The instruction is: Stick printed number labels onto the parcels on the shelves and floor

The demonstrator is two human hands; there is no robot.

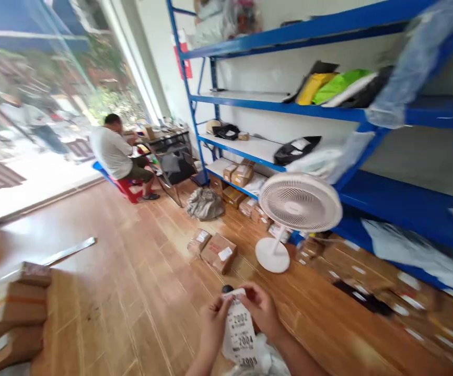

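Note:
A white strip of printed labels [241, 334] hangs between my two hands at the bottom middle; numbers such as 2002 and 2004 show on it. My left hand [215, 316] pinches its upper left edge, and my right hand [260, 308] grips the upper right edge. Just behind the strip's top sits a small dark round thing [227, 288], whose kind I cannot make out. Under the strip's lower end lies whitish plastic-like material [271, 360], partly hidden by my right forearm.
A white fan [300, 203] stands ahead, right of two cardboard boxes [218, 253]. Blue shelving [242, 151] with parcels lines the right; more parcels [367, 271] lie along its foot. Stacked boxes [12, 308] stand at left. A person [112, 151] sits on a red stool by a desk.

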